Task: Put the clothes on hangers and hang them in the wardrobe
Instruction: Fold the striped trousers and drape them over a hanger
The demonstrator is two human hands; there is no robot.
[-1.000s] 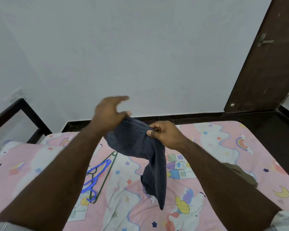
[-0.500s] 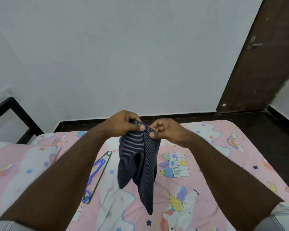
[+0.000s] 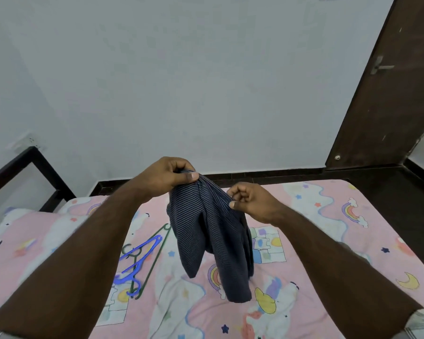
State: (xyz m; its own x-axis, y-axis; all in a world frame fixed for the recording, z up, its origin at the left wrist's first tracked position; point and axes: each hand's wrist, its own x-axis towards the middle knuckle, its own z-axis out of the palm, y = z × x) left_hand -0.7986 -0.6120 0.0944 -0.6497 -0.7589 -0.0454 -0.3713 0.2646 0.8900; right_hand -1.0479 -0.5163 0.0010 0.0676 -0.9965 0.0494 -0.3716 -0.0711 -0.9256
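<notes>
Both hands pinch a striped garment (image 3: 211, 231) above the bed (image 3: 328, 216).
Left hand (image 3: 167, 174) and right hand (image 3: 252, 201) each pinch its bunched top; hangers (image 3: 142, 255), below the left hand, are partly hidden by the forearm.

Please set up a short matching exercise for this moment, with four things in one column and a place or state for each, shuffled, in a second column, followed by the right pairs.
Things:
1. striped garment
2. blue hanger
3. door
4. bedsheet

Places or states:
A. lying flat on the bed, to the left of the hanging cloth
B. standing at the far right against the wall
C. pinched at its top by the left hand and right hand, hanging above the bed
D. pink, printed with rainbows and stars

Pairs: 1-C, 2-A, 3-B, 4-D
</notes>
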